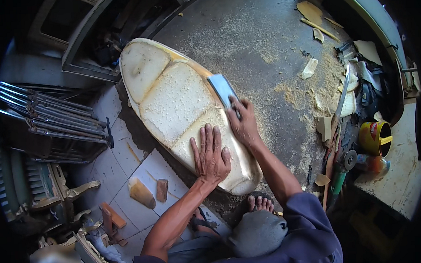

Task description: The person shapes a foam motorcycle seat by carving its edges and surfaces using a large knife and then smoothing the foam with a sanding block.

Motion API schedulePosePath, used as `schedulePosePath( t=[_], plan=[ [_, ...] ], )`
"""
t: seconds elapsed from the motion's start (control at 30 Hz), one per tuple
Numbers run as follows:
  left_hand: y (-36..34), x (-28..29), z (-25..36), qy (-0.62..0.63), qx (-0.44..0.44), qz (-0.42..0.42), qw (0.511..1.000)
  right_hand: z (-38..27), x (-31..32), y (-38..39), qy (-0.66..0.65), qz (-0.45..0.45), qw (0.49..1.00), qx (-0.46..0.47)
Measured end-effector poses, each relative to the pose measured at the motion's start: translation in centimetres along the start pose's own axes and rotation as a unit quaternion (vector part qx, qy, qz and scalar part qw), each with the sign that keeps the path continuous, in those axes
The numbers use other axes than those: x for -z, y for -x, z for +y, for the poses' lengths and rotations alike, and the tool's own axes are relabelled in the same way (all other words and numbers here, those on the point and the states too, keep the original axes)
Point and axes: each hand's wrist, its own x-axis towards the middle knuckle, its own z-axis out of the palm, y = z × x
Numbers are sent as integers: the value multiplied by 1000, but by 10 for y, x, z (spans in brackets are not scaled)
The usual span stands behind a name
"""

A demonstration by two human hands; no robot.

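- Grey floor, speckled pale, twelve to three o'clock.
- White floor tiles, eight o'clock.
- Stacked chrome-tubed furniture, nine o'clock.
- Dark, grey-framed cabinet, between ten and eleven o'clock.
- Pale tabletop, four o'clock.

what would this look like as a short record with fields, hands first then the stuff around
left hand: palm down, fingers apart, on the long cream foam pad
right hand: gripping a flat blue-grey rectangular tool at the pad's right edge
floor beyond pad: grey, scattered with pale crumbs
right side: green-handled grinder with round disc, yellow cylindrical tub
left side: stacked shiny metal tube frames; brown rectangular block on pale tiles
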Motion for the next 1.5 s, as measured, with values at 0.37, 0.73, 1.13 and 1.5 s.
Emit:
schedulePosePath(
  t=[0.37,0.73,1.13,1.5],
  plan=[
    [1,6,-7,-4,33,-18,999,-15,13,83,24,-38,998,41],
    [0,6,-9,-17,42,-10,999,-3,36,148,80,-56,994,50],
    [-5,7,-9,-6,54,3,999,-12,41,129,54,-83,992,76],
    [-6,5,-9,16,47,5,999,-8,13,67,-3,-67,997,29]
  ],
)
